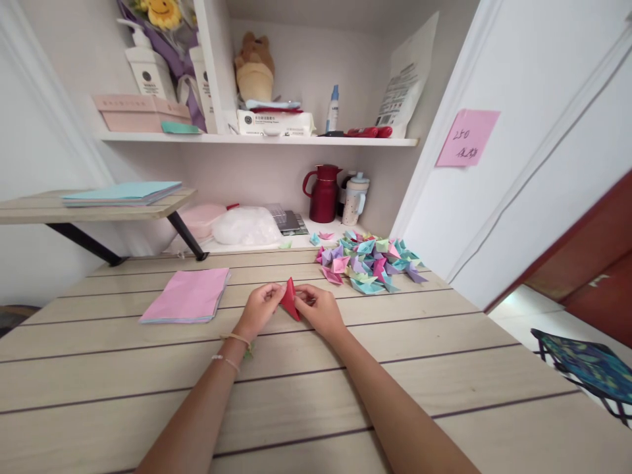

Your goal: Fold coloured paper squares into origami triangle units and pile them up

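Note:
A small folded piece of red paper (290,301) stands out between my two hands, over the middle of the table. My left hand (261,307) pinches its left side with thumb and fingers. On the other side, my right hand (320,309) grips the paper's right edge, its fingers bent. Beyond my right hand lies a heap of folded paper boats (366,264) in pink, purple, teal and green. To the left of my left hand rests a stack of square pink paper (185,296).
A small raised stand (148,210) carries a stack of blue paper (123,193) at the left. Behind the table are a dark red jug (324,194), a pale cup (354,201) and a white plastic bag (247,226). A shelf (212,138) hangs above them.

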Motion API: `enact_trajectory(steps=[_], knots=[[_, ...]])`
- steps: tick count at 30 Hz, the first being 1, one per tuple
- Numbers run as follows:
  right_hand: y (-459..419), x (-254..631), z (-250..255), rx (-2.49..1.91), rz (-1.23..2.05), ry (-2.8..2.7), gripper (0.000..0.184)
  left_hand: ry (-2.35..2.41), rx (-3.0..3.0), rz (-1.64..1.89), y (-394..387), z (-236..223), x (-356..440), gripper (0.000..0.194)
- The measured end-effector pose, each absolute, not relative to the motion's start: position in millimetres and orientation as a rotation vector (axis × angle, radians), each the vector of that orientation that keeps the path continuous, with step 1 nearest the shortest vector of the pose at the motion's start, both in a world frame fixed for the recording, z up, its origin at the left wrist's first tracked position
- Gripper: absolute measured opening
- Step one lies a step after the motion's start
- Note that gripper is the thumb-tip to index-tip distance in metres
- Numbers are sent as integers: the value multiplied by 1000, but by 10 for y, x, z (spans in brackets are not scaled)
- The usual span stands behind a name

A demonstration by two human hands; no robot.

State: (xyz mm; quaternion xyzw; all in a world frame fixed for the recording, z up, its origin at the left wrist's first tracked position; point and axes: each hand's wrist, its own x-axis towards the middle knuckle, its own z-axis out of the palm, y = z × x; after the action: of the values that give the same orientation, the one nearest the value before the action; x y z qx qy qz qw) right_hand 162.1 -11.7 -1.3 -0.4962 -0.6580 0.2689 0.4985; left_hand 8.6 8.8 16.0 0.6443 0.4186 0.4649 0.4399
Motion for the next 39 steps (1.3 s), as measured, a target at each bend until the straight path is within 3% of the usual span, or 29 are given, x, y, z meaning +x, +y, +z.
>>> enact_trajectory(steps=[13, 26, 30, 36, 39], knots=[[-112, 1614, -25, -1078, 550, -1458, 21, 912, 1456, 1091, 104, 119, 103, 34], [-135, 1617, 21, -966, 1007, -1496, 26, 970, 1340, 1307, 195, 40, 82, 36], [-126, 1620, 36, -960, 998, -1410, 25, 976, 1413, 1292, 158, 75, 81, 28], [-80, 1633, 18, -954, 977, -1243, 28, 864, 1426, 1184, 96, 122, 106, 36], [-67, 1635, 4, -928, 1002, -1224, 34, 909, 1433, 1213, 107, 122, 105, 32]])
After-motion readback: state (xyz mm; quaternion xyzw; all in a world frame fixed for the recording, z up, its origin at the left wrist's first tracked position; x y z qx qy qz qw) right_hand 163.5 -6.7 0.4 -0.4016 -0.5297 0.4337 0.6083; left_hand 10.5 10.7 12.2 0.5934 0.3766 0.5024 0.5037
